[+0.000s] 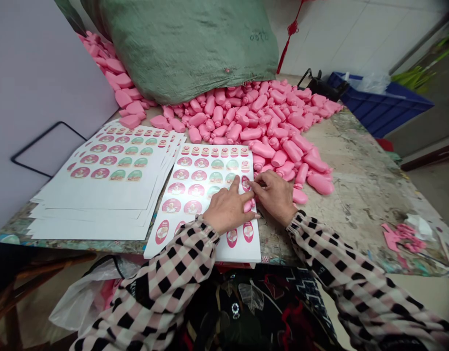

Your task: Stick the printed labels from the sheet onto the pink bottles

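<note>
A sheet of stickers [180, 219] lies on top of a stack in front of me, printed with pink and green labels. My left hand [226, 204] rests on the sheet's right side, its index finger stretched forward on the paper. Under its fingers a small pink plastic bottle [249, 205] shows in part. At the sheet's right edge, my right hand [273, 192] has thumb and index finger pinched at an oval pink sticker [246, 183]. Whether the sticker's edge is lifted is hidden by the fingertips.
A large heap of pink bottles [261, 114] spreads behind the sheet, below a green sack [195, 44]. More sticker sheets [100, 195] are stacked at left. Pink scraps [403, 237] lie at right on the worn table [363, 195]. Beyond it stands a blue crate [385, 109].
</note>
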